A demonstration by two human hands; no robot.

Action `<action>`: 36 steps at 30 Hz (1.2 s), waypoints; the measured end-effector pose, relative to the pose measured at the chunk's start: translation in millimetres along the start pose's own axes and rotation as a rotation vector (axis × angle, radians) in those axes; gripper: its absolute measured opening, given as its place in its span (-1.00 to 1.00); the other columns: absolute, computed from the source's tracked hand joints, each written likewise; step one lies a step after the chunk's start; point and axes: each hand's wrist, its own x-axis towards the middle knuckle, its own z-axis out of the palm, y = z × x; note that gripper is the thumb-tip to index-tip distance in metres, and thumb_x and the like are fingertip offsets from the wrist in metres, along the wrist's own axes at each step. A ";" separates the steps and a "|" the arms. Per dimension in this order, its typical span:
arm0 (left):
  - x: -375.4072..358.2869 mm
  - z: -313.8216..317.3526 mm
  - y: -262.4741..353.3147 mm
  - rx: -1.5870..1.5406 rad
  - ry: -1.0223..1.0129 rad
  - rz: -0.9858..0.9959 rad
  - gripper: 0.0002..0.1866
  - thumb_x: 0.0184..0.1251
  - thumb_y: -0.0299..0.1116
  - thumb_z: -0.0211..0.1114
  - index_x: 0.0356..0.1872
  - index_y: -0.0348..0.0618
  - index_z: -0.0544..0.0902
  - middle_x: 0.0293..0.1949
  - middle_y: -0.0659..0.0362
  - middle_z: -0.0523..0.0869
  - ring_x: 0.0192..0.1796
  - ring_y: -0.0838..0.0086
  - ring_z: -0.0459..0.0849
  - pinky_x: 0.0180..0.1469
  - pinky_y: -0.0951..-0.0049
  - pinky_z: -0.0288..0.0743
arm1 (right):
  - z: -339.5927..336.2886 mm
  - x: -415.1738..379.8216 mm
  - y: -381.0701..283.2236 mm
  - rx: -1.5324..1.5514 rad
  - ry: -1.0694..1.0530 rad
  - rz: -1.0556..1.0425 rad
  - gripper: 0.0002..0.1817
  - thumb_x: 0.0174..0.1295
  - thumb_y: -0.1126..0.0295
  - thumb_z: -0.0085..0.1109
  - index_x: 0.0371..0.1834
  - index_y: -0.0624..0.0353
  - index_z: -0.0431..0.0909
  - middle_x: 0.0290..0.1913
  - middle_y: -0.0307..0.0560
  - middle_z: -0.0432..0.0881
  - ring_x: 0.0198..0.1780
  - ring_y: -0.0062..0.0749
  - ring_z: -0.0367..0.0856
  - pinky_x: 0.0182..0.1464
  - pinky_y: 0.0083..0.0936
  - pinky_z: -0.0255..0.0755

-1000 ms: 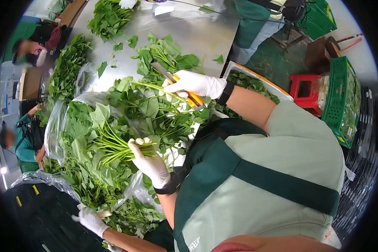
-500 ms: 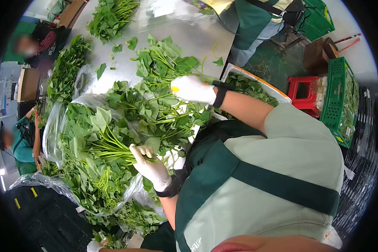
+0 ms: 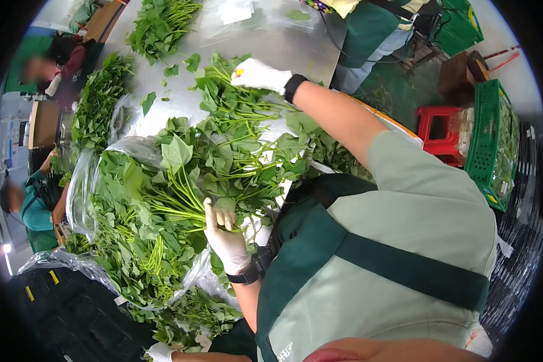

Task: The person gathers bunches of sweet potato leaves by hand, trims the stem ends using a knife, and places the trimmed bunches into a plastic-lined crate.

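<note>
My left hand, in a white glove, is closed around the stems of a bunch of leafy greens, whose leaves point away over the pile. My right hand, also white-gloved, has its fingers curled together over the top of another clump of greens on the metal table. A small yellow spot shows at its fingertips; I cannot tell what it holds. Between the hands lie more loose greens. Below the left bunch, a large heap of greens sits in clear plastic wrap.
More greens lie on the far part of the metal table. Beside me are a white-sided box of greens, a red stool and a green crate. Other people stand around the table; one gloved hand shows at the bottom.
My right hand has moved up and slightly left, away from me, to the far clump. My left hand has shifted slightly right, still holding the bunch.
</note>
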 end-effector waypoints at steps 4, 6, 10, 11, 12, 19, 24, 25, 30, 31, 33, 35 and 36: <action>-5.3 13.4 -2.0 0.132 0.062 0.138 -0.81 0.49 -0.27 0.07 -0.17 -0.19 0.51 -0.55 0.36 0.22 -0.52 0.64 0.15 -0.44 0.62 0.09 | -24.8 -35.9 -60.4 0.581 -0.148 0.059 -0.81 0.25 0.32 0.18 -0.24 0.22 0.57 -0.59 -0.36 0.44 -0.67 -0.77 0.25 -0.62 -0.70 0.15; -0.8 22.4 -2.4 -0.003 0.095 0.096 -0.81 0.49 -0.27 0.07 -0.16 -0.19 0.50 -0.54 0.36 0.23 -0.51 0.64 0.17 -0.43 0.63 0.11 | -27.3 -44.9 -74.3 0.724 -0.230 0.039 -0.83 0.27 0.34 0.16 -0.20 0.22 0.54 -0.59 -0.39 0.41 -0.68 -0.79 0.23 -0.62 -0.72 0.11; 12.1 36.1 -2.2 0.105 0.110 0.160 -0.80 0.45 -0.24 0.15 -0.18 -0.16 0.50 -0.51 0.34 0.36 -0.49 0.66 0.27 -0.40 0.63 0.17 | -13.3 -76.0 -103.8 0.770 -0.360 0.019 -0.81 0.28 0.34 0.15 -0.20 0.24 0.49 -0.61 -0.40 0.39 -0.70 -0.79 0.22 -0.63 -0.75 0.09; 13.0 45.2 0.0 0.164 0.058 0.202 -0.81 0.44 -0.24 0.17 -0.17 -0.16 0.51 -0.49 0.34 0.39 -0.49 0.67 0.28 -0.39 0.64 0.19 | -9.2 -83.2 -109.7 0.731 -0.389 0.003 -0.80 0.29 0.33 0.13 -0.22 0.27 0.53 -0.61 -0.40 0.39 -0.69 -0.80 0.22 -0.63 -0.75 0.09; 12.4 54.9 2.7 0.223 0.008 0.244 -0.81 0.42 -0.25 0.18 -0.17 -0.15 0.52 -0.47 0.33 0.42 -0.49 0.68 0.28 -0.38 0.64 0.20 | -5.3 -91.3 -116.4 0.692 -0.419 -0.012 -0.78 0.30 0.33 0.12 -0.24 0.31 0.56 -0.62 -0.39 0.39 -0.69 -0.80 0.22 -0.64 -0.75 0.09; 21.9 66.8 -7.7 0.255 -0.159 0.225 -0.70 0.39 -0.34 0.22 0.06 -0.21 0.49 -0.36 0.34 0.46 -0.43 0.70 0.29 -0.35 0.65 0.22 | 38.4 -129.2 -142.2 0.193 -0.456 -0.211 -0.75 0.23 0.25 0.20 -0.22 0.23 0.62 -0.49 -0.31 0.57 -0.49 -0.70 0.46 -0.45 -0.65 0.34; 12.8 56.6 -2.6 0.116 -0.056 0.194 -0.83 0.48 -0.29 0.10 -0.15 -0.19 0.47 -0.32 0.30 0.46 -0.37 0.67 0.34 -0.31 0.65 0.29 | 37.9 -145.9 -125.6 0.294 -0.216 -0.107 -0.77 0.28 0.33 0.10 -0.06 0.15 0.53 -0.41 -0.25 0.60 -0.42 -0.60 0.53 -0.33 -0.61 0.42; 11.6 52.2 -2.7 0.159 -0.055 0.255 -0.82 0.49 -0.27 0.08 -0.17 -0.19 0.47 -0.32 0.30 0.45 -0.36 0.66 0.34 -0.30 0.65 0.29 | 39.3 -155.1 -120.4 0.125 -0.192 -0.211 -0.80 0.26 0.36 0.08 -0.09 0.16 0.51 -0.38 -0.20 0.61 -0.39 -0.50 0.58 -0.29 -0.57 0.44; 5.0 49.2 -5.1 -0.028 -0.065 0.335 -0.85 0.48 -0.29 0.09 -0.14 -0.13 0.44 -0.25 0.29 0.47 -0.31 0.62 0.35 -0.24 0.64 0.29 | 63.4 -186.3 -93.1 -0.133 -0.354 -0.176 -0.81 0.17 0.35 0.07 -0.23 0.21 0.43 -0.50 0.14 0.56 -0.49 0.02 0.59 -0.42 -0.20 0.42; 5.9 44.0 -5.1 -0.022 -0.064 0.324 -0.85 0.48 -0.28 0.11 -0.10 -0.09 0.43 -0.22 0.29 0.47 -0.31 0.62 0.35 -0.25 0.64 0.30 | 67.2 -185.1 -76.6 -0.122 -0.358 -0.246 -0.82 0.18 0.35 0.05 -0.26 0.23 0.44 -0.51 0.18 0.55 -0.50 0.05 0.57 -0.43 -0.18 0.39; -2.2 43.5 -1.6 -0.074 -0.057 0.302 -0.86 0.47 -0.29 0.11 -0.10 -0.09 0.44 -0.22 0.30 0.48 -0.32 0.62 0.35 -0.25 0.65 0.30 | 64.3 -183.5 -23.9 -0.176 -0.441 -0.211 -0.83 0.18 0.35 0.04 -0.37 0.25 0.46 -0.53 0.19 0.54 -0.52 0.04 0.55 -0.45 -0.19 0.38; 2.5 36.8 1.1 -0.166 -0.066 0.310 -0.87 0.45 -0.31 0.14 -0.10 -0.08 0.46 -0.23 0.30 0.50 -0.34 0.63 0.35 -0.26 0.67 0.30 | 59.4 -182.6 -0.5 -0.156 -0.425 -0.174 -0.81 0.20 0.33 0.03 -0.42 0.25 0.47 -0.56 0.15 0.54 -0.54 -0.03 0.55 -0.48 -0.24 0.38; 5.4 34.1 -0.4 -0.169 -0.054 0.322 -0.87 0.45 -0.31 0.14 -0.10 -0.08 0.46 -0.23 0.30 0.50 -0.34 0.63 0.35 -0.26 0.67 0.30 | 49.8 -188.2 -19.1 -0.077 -0.412 -0.103 -0.79 0.21 0.32 0.03 -0.44 0.24 0.48 -0.58 0.12 0.54 -0.56 -0.09 0.55 -0.49 -0.27 0.39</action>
